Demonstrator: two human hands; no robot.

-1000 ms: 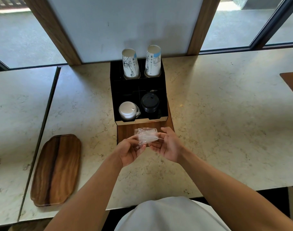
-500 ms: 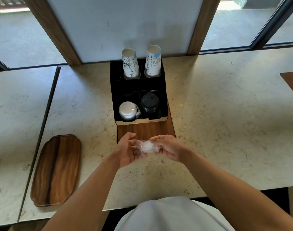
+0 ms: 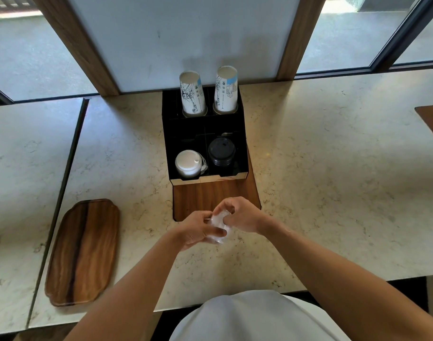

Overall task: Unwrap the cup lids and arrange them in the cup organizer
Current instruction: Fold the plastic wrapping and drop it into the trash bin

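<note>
The black cup organizer (image 3: 169, 143) stands on a wooden base at the back middle of the counter. A stack of white lids (image 3: 188, 163) fills its front left slot and a stack of black lids (image 3: 221, 152) its front right slot. Two stacks of paper cups (image 3: 192, 94) rise from the rear slots. In front of the base, my left hand (image 3: 198, 230) and my right hand (image 3: 242, 215) both squeeze a crumpled clear plastic wrapper (image 3: 219, 221) into a small wad just above the counter.
A wooden tray (image 3: 83, 251) lies at the front left. A seam (image 3: 60, 193) divides the marble counter on the left. Another wooden piece (image 3: 432, 121) shows at the right edge. A wall panel and windows stand behind the organizer.
The wrapper was loosely spread between my fingers; both hands have since drawn toward me, closed together and crushed it into a tight wad.
</note>
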